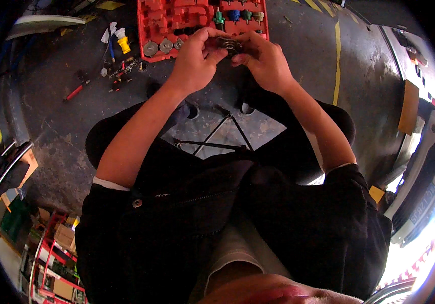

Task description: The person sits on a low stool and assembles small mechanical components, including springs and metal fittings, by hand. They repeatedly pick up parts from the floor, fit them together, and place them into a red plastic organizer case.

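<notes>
Between both hands I hold a small dark round metal part with rings [231, 46], raised over the near edge of a red moulded tool case [177, 31]. My left hand [197, 60] pinches it from the left with thumb and fingers. From the right, my right hand [265, 60] grips its other side. The fingers cover much of the part, so its exact kind does not show. In the case, round metal discs [165, 46] sit at the near left. A green fitting [219, 19] and a blue fitting [234, 15] stand in slots beyond my hands.
On the floor to the left lie a yellow-and-white bottle [123, 41], a red-handled tool [75, 91] and a chain [130, 66]. A folding metal frame [227, 117] stands between my legs. A red shelf rack [45, 263] is at the lower left, a vehicle [420, 187] at the right.
</notes>
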A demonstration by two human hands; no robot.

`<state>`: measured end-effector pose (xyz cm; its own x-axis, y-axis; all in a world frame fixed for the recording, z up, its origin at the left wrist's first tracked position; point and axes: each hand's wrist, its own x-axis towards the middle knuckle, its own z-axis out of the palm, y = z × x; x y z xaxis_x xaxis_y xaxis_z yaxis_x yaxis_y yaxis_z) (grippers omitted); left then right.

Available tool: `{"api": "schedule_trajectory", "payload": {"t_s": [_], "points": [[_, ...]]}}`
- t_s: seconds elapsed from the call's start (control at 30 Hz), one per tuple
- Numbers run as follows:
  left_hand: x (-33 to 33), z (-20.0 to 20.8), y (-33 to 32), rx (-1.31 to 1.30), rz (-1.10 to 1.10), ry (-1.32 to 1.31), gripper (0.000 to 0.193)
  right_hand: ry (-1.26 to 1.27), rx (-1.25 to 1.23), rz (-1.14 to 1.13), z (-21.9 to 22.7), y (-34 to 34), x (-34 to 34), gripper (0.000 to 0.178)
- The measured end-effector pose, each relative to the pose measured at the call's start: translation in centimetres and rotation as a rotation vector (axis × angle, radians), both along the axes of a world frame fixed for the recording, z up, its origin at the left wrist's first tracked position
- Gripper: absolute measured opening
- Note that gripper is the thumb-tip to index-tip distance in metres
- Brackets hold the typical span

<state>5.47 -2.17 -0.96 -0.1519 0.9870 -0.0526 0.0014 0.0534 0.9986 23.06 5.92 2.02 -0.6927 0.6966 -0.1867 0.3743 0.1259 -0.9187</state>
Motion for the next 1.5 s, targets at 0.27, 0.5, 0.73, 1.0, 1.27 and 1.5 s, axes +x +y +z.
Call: {"api": "schedule_trajectory", "payload": {"t_s": [0.27, 0.5, 0.73, 1.0, 1.27, 1.5], "points": [[-0.1, -0.3, -0.2, -0.029, -0.026, 0.089, 0.028, -0.014, 0.032, 0.022, 0.4, 0.2, 0.0, 0.024], [-0.1, -0.8, -0.3, -0.033, -0.018, -0.04, 0.028, -0.05, 0.072, 0.028, -0.2, 0.4, 0.1, 0.027], [-0.1, -1.3, -0.3, -0.069, -0.036, 0.014, 0.03, -0.049, 0.032, 0.068, -0.8, 0.9, 0.5, 0.03], [0.2, -1.8, 0.0, -0.296, 0.079, -0.319, 0.033, -0.087, 0.408, 0.072, -1.9, 1.8, 0.4, 0.038], [0.6, -2.9, -0.2, -0.228, 0.028, -0.314, 0.034, -0.033, 0.637, 0.107, -2.6, 1.4, 0.6, 0.037], [-0.1, -1.7, 0.1, -0.28, 0.057, -0.219, 0.031, -0.058, 0.322, -0.028, -2.1, 3.6, 1.0, 0.027]]}}
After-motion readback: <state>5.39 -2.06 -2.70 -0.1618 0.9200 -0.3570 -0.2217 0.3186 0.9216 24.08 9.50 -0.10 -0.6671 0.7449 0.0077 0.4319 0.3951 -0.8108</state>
